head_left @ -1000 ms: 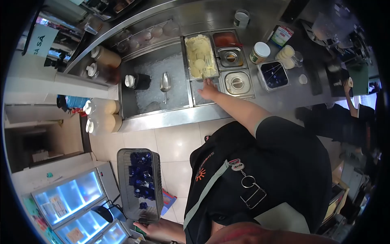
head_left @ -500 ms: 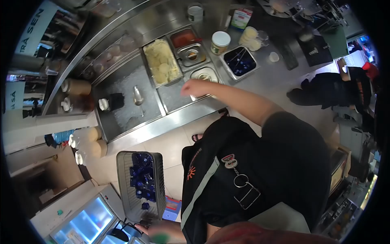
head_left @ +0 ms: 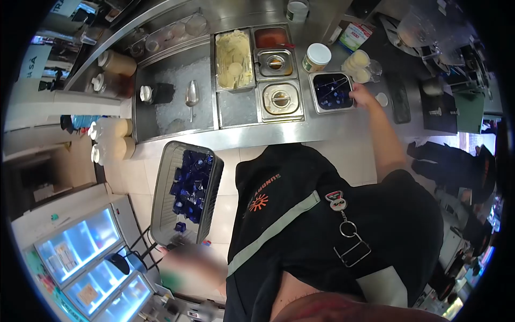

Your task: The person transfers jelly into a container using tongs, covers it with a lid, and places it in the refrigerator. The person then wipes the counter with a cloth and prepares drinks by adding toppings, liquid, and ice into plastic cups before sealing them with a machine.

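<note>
Right hand [head_left: 363, 95] is pinching the metal pan [head_left: 312, 92] upper right by its edge, blue cubes [head_left: 329, 99] are already filling it, loads more are sitting in the tub [head_left: 165, 206] left of center, and the left hand [head_left: 188, 262] is looking too blurry below to call its grip.

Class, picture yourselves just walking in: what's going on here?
At a steel counter, someone supports a tub of dark blue cubes on the left hand, which is blurred. The right hand is at the edge of a tray holding more blue cubes, with tongs lying in it. The tray sits on the counter. Nearby, a scoop rests in ice.
</note>
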Demonstrator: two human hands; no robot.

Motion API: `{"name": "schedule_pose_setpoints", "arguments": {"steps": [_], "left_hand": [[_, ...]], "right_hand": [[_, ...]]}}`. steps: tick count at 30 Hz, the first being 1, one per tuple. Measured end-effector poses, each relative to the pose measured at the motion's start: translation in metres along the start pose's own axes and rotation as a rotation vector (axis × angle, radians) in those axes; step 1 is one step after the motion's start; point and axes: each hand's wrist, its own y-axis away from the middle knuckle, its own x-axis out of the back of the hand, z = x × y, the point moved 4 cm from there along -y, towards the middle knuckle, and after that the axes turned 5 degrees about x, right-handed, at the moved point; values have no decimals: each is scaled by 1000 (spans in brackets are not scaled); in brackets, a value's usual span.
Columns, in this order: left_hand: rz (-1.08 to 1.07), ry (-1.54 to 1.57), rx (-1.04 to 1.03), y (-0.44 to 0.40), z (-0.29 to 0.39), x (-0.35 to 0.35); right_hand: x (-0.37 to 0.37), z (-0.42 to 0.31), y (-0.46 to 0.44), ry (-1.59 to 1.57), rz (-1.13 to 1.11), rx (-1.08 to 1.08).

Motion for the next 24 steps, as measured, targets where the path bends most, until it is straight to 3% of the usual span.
{"name": "schedule_pose_setpoints", "arguments": {"steps": [2, 4, 6, 8, 13, 16, 18, 24], "left_hand": [[60, -14, -12, 9, 1, -4], [101, 13, -10, 15, 1, -3], [145, 2, -21, 17, 2, 3], [187, -3, -35, 17, 4, 11], [138, -9, -22, 5, 7, 38], [79, -6, -9, -6, 13, 50], [76, -12, -7, -7, 19, 47], [21, -56, -36, -17, 26, 60]], "right_hand": [[-13, -17, 20, -156, -90, -28], [-20, -39, 40, -357, 43, -14], [-21, -35, 37, -257, -28, -3], [-37, -98, 72, -501, -33, 22], [-112, -194, 103, -464, -142, 6], [-169, -205, 82, -431, -228, -25], [-203, -210, 66, -239, -427, -29], [-270, -216, 28, -256, -411, -117]]}}
